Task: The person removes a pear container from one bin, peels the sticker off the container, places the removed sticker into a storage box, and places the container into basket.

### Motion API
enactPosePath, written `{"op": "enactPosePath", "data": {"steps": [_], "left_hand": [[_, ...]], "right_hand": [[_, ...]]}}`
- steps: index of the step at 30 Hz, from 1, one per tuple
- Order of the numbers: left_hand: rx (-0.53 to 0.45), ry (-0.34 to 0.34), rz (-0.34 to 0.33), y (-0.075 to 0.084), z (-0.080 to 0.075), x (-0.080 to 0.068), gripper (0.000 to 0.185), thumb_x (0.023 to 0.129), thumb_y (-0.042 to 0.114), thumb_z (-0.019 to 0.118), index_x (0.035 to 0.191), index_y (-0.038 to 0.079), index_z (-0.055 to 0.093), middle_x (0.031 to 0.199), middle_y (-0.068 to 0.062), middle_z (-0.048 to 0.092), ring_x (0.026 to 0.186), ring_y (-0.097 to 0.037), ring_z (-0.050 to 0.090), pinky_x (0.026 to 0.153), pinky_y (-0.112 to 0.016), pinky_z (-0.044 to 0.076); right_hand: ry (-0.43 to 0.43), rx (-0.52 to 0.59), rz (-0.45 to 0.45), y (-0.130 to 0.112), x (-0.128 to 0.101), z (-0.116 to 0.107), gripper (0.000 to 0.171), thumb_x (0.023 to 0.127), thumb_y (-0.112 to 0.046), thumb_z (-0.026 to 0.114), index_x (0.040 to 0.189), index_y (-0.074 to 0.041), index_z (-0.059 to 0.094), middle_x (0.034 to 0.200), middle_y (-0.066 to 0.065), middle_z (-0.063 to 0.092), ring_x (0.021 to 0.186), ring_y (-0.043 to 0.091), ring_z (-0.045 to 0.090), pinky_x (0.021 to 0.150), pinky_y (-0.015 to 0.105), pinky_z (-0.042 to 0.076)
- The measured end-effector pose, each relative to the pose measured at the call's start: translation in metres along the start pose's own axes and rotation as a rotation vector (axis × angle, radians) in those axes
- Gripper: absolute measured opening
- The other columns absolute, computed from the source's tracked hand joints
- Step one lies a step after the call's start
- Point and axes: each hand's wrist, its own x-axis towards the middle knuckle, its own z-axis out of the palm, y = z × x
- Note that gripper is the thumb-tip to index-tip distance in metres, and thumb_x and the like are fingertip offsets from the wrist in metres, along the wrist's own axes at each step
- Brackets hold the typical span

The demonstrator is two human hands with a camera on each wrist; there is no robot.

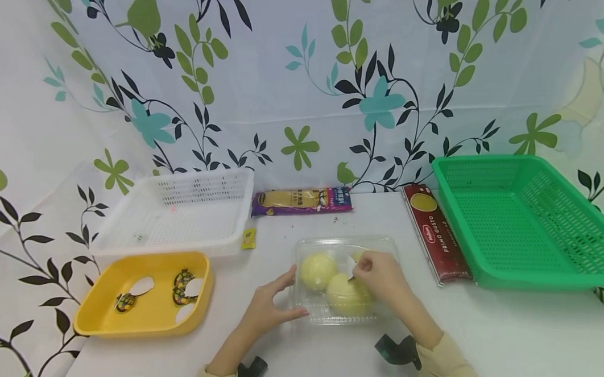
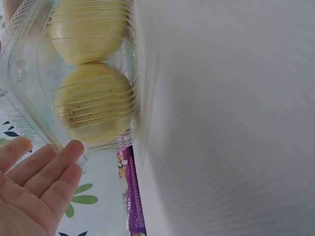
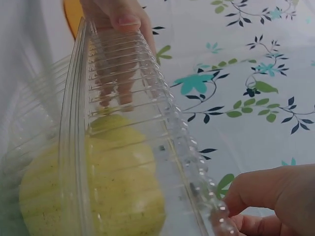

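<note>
A clear plastic clamshell container (image 1: 326, 315) lies on the white table (image 1: 504, 336) with round yellow fruits (image 1: 318, 271) inside. My left hand (image 1: 270, 306) rests with straight fingers against its left side; in the left wrist view the left hand (image 2: 34, 191) touches a corner of the container (image 2: 29, 98), and two fruits (image 2: 96, 105) show through the ribbed wall. My right hand (image 1: 379, 278) lies on the lid, its fingertips pinching a small white sticker (image 1: 351, 266). In the right wrist view the right hand (image 3: 270, 196) curls at the container's ridged edge (image 3: 177, 137).
A yellow tray (image 1: 95, 320) with stickers and white ovals sits front left, a white basket (image 1: 178, 210) behind it. A purple pasta packet (image 1: 301, 200), a red spaghetti box (image 1: 435, 232) and a green basket (image 1: 526, 217) lie behind and to the right.
</note>
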Motion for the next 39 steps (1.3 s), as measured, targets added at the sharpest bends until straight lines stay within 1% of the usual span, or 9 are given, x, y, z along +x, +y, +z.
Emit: {"op": "enactPosePath", "data": {"steps": [9, 15, 19, 23, 26, 30, 33, 36, 39], "left_hand": [[0.003, 0.008, -0.009, 0.001, 0.0, 0.0, 0.083, 0.066, 0.043, 0.075, 0.133, 0.007, 0.042, 0.128, -0.004, 0.048, 0.109, -0.023, 0.05, 0.091, -0.045, 0.035], [0.007, 0.004, 0.003, 0.0, 0.003, 0.0, 0.083, 0.067, 0.043, 0.075, 0.134, 0.007, 0.041, 0.128, -0.005, 0.049, 0.109, -0.023, 0.051, 0.091, -0.046, 0.036], [0.009, 0.001, 0.008, -0.001, 0.004, 0.0, 0.083, 0.067, 0.043, 0.074, 0.134, 0.007, 0.041, 0.126, -0.006, 0.05, 0.108, -0.024, 0.051, 0.091, -0.047, 0.035], [0.007, 0.007, -0.006, 0.001, 0.003, -0.001, 0.082, 0.067, 0.043, 0.075, 0.134, 0.008, 0.041, 0.126, -0.006, 0.05, 0.108, -0.024, 0.051, 0.091, -0.049, 0.035], [0.012, 0.003, -0.02, 0.001, 0.003, -0.002, 0.083, 0.067, 0.044, 0.074, 0.135, 0.009, 0.041, 0.127, -0.004, 0.049, 0.109, -0.024, 0.051, 0.091, -0.049, 0.034], [0.021, -0.006, -0.027, 0.002, 0.002, -0.002, 0.083, 0.068, 0.046, 0.073, 0.135, 0.009, 0.04, 0.13, -0.003, 0.046, 0.111, -0.023, 0.049, 0.092, -0.046, 0.034], [0.02, -0.007, -0.029, 0.003, 0.001, -0.002, 0.083, 0.068, 0.044, 0.074, 0.135, 0.008, 0.04, 0.131, -0.003, 0.045, 0.112, -0.023, 0.048, 0.092, -0.045, 0.034], [0.02, -0.008, -0.033, 0.004, 0.0, -0.002, 0.083, 0.068, 0.043, 0.074, 0.135, 0.007, 0.04, 0.131, -0.004, 0.045, 0.112, -0.023, 0.048, 0.093, -0.046, 0.034], [0.02, -0.009, -0.035, 0.004, 0.0, -0.002, 0.084, 0.068, 0.045, 0.073, 0.135, 0.007, 0.04, 0.131, -0.005, 0.045, 0.112, -0.024, 0.048, 0.092, -0.046, 0.034]], "right_hand": [[-0.018, -0.048, 0.035, 0.002, 0.0, -0.008, 0.006, 0.074, -0.009, 0.061, 0.07, -0.005, 0.057, 0.064, 0.001, 0.053, 0.06, 0.015, 0.048, 0.055, 0.028, 0.044], [-0.033, -0.041, 0.049, 0.008, -0.001, -0.012, 0.01, 0.075, -0.009, 0.061, 0.068, -0.007, 0.055, 0.061, 0.001, 0.05, 0.058, 0.016, 0.046, 0.053, 0.028, 0.042], [-0.011, -0.028, 0.033, 0.011, -0.001, -0.014, 0.008, 0.076, -0.008, 0.061, 0.069, -0.008, 0.057, 0.061, 0.0, 0.05, 0.059, 0.016, 0.045, 0.053, 0.028, 0.041], [0.015, -0.013, 0.048, 0.01, -0.001, -0.016, 0.003, 0.075, -0.006, 0.06, 0.073, -0.005, 0.058, 0.065, 0.002, 0.053, 0.061, 0.017, 0.048, 0.056, 0.029, 0.044], [0.021, -0.014, 0.064, 0.01, 0.0, -0.019, 0.005, 0.074, -0.006, 0.06, 0.076, -0.003, 0.056, 0.068, 0.004, 0.054, 0.063, 0.018, 0.049, 0.058, 0.031, 0.046], [0.015, -0.022, 0.043, 0.009, -0.001, -0.023, 0.008, 0.074, -0.004, 0.06, 0.074, -0.004, 0.052, 0.069, 0.004, 0.054, 0.064, 0.018, 0.049, 0.059, 0.031, 0.046], [0.013, -0.028, 0.032, 0.01, 0.0, -0.025, 0.01, 0.074, -0.004, 0.06, 0.074, -0.004, 0.05, 0.069, 0.004, 0.053, 0.064, 0.018, 0.048, 0.058, 0.031, 0.045], [0.028, -0.019, 0.033, 0.012, 0.001, -0.026, 0.01, 0.074, -0.004, 0.06, 0.081, -0.002, 0.052, 0.072, 0.006, 0.056, 0.065, 0.019, 0.051, 0.059, 0.032, 0.046], [0.033, -0.006, 0.037, 0.014, 0.002, -0.028, 0.017, 0.076, -0.004, 0.06, 0.092, 0.001, 0.056, 0.077, 0.008, 0.059, 0.068, 0.021, 0.055, 0.061, 0.034, 0.048]]}}
